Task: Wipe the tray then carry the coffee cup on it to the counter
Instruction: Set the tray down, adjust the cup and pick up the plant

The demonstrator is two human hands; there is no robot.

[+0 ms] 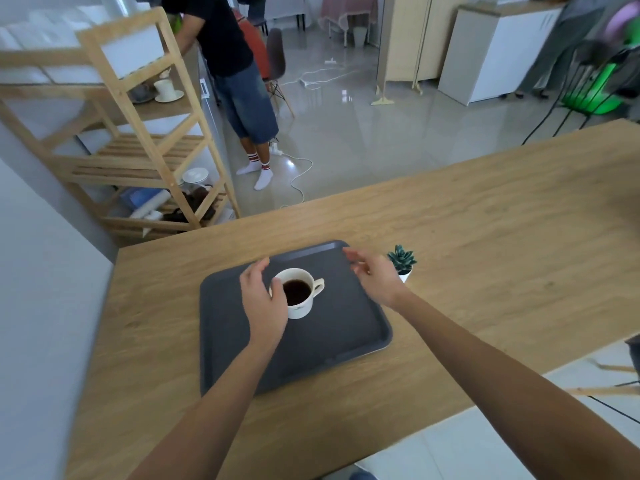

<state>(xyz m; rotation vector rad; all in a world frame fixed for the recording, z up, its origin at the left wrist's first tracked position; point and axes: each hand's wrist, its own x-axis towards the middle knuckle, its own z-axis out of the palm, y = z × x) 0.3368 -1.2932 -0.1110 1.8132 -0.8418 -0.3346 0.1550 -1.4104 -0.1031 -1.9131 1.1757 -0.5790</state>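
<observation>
- Left hand (263,301) reaches forward, fingers curled loosely, thumb (277,289) spread to the side.
- Right hand (375,278) extends forward, palm down, fingers spread, empty.

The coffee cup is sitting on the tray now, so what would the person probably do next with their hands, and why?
Probably let go of the coffee cup and move the left hand to the tray's left edge. The cup already stands on the tray, and the right hand hovers open near the right rim, so a grip on both sides seems the likely step before lifting.
</observation>
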